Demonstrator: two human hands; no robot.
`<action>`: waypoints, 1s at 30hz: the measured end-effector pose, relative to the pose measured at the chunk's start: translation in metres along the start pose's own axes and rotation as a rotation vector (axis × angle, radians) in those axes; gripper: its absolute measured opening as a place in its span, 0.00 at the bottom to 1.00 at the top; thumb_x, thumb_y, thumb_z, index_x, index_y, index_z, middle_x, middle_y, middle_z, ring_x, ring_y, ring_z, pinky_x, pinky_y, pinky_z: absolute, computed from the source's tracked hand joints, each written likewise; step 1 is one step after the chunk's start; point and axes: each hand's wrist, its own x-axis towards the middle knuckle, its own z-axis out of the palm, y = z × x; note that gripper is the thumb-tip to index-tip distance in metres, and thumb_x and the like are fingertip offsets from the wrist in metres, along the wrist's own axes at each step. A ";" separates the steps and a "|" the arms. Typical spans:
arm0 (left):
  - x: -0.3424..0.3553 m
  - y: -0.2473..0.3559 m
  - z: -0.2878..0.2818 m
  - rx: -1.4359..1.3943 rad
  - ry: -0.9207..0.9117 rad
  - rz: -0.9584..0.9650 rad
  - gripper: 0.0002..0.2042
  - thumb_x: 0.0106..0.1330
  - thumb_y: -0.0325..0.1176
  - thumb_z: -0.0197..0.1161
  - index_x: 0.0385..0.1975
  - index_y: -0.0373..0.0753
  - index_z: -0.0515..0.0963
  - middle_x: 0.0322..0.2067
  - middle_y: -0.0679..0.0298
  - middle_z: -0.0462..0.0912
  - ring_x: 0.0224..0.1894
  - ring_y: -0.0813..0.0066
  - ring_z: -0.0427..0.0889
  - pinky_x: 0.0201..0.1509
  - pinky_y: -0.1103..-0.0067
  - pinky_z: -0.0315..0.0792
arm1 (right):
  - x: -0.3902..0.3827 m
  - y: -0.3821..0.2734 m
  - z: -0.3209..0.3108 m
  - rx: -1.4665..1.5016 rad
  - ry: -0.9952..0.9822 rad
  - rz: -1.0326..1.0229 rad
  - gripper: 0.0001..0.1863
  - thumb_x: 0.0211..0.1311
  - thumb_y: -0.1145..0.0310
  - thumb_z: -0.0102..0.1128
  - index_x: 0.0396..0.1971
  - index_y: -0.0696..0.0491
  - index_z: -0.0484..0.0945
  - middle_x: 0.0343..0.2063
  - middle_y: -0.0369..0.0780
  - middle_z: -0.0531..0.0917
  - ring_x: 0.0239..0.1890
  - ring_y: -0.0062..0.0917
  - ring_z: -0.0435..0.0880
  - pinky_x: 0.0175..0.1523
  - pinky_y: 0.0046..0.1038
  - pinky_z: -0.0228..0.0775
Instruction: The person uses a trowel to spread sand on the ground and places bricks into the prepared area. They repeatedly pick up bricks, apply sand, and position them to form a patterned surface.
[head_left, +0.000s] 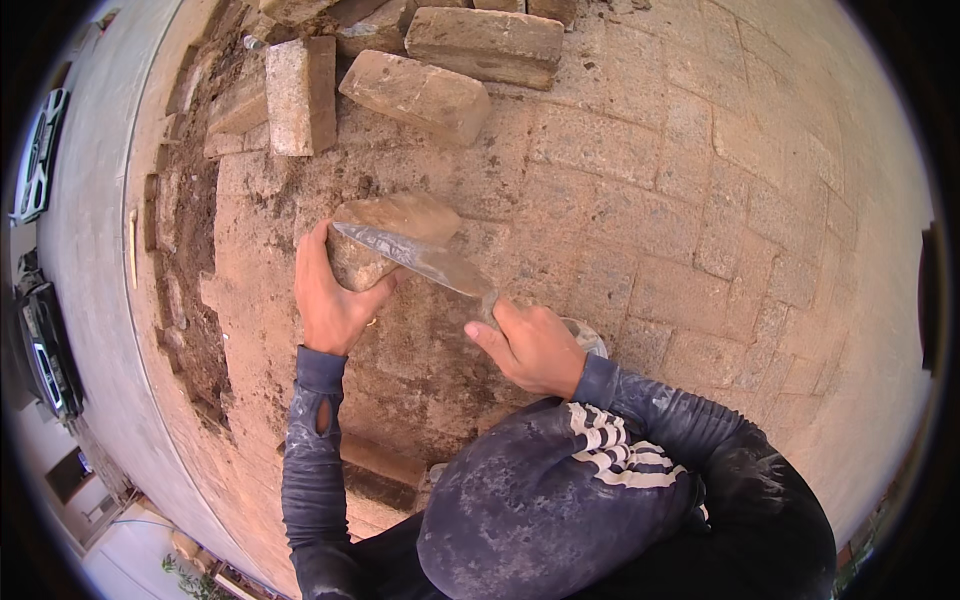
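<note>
My left hand (335, 295) grips the near left end of a dusty paving brick (410, 212), its thumb and fingers spread around the sides. In my right hand (538, 350) is a pointed metal trowel (415, 258), the fingers closed around its handle. The trowel's blade points up and left, lying along or just over the brick's near side; whether it touches cannot be made out. The blade hides part of the brick. Bare brown soil shows beneath and in front of the hands.
Several loose paving bricks (485, 45) lie piled at the far left. Laid pavers (640, 225) stretch to the right. A strip of broken dark soil (190, 230) runs along the left edge. Another brick (380, 470) lies by my left forearm, and my bent knee (510, 510) is close in front.
</note>
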 end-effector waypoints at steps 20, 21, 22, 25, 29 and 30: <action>-0.087 -0.024 0.007 -0.300 0.081 -0.346 0.47 0.46 0.41 0.83 0.63 0.30 0.60 0.52 0.51 0.70 0.56 0.56 0.73 0.61 0.64 0.69 | 0.091 0.051 -0.004 -0.160 -0.129 0.239 0.32 0.76 0.48 0.47 0.24 0.64 0.71 0.21 0.62 0.76 0.28 0.60 0.78 0.37 0.54 0.66; -0.090 -0.027 0.010 -0.323 0.109 -0.352 0.48 0.47 0.41 0.83 0.64 0.30 0.59 0.53 0.51 0.70 0.56 0.56 0.73 0.62 0.64 0.69 | 0.089 0.049 -0.002 -0.154 -0.191 0.278 0.32 0.76 0.48 0.47 0.24 0.64 0.71 0.21 0.62 0.76 0.28 0.60 0.78 0.37 0.54 0.66; -0.094 -0.030 0.013 -0.301 0.121 -0.355 0.48 0.47 0.41 0.83 0.64 0.30 0.59 0.53 0.50 0.69 0.56 0.56 0.73 0.62 0.64 0.69 | 0.085 0.044 -0.001 -0.156 -0.315 0.346 0.32 0.75 0.47 0.47 0.24 0.64 0.71 0.21 0.62 0.76 0.29 0.60 0.78 0.37 0.53 0.67; -0.103 -0.033 0.017 -0.291 0.161 -0.381 0.49 0.48 0.43 0.83 0.65 0.29 0.58 0.54 0.49 0.69 0.57 0.55 0.73 0.62 0.64 0.69 | 0.087 0.026 0.004 -0.193 -0.129 0.250 0.31 0.75 0.48 0.47 0.25 0.65 0.72 0.20 0.62 0.76 0.28 0.61 0.78 0.37 0.54 0.68; -0.098 -0.026 0.016 -0.258 0.140 -0.439 0.49 0.49 0.44 0.83 0.65 0.28 0.58 0.55 0.48 0.69 0.58 0.54 0.73 0.62 0.64 0.69 | 0.087 0.019 0.011 -0.260 -0.144 0.202 0.30 0.75 0.49 0.47 0.27 0.66 0.73 0.20 0.61 0.77 0.28 0.60 0.79 0.36 0.53 0.70; -0.096 -0.021 0.015 -0.274 0.146 -0.452 0.49 0.49 0.44 0.82 0.65 0.28 0.58 0.55 0.47 0.69 0.58 0.54 0.73 0.62 0.63 0.69 | 0.087 0.020 0.014 -0.301 -0.253 0.248 0.30 0.75 0.49 0.47 0.27 0.65 0.73 0.20 0.61 0.77 0.28 0.60 0.80 0.36 0.53 0.70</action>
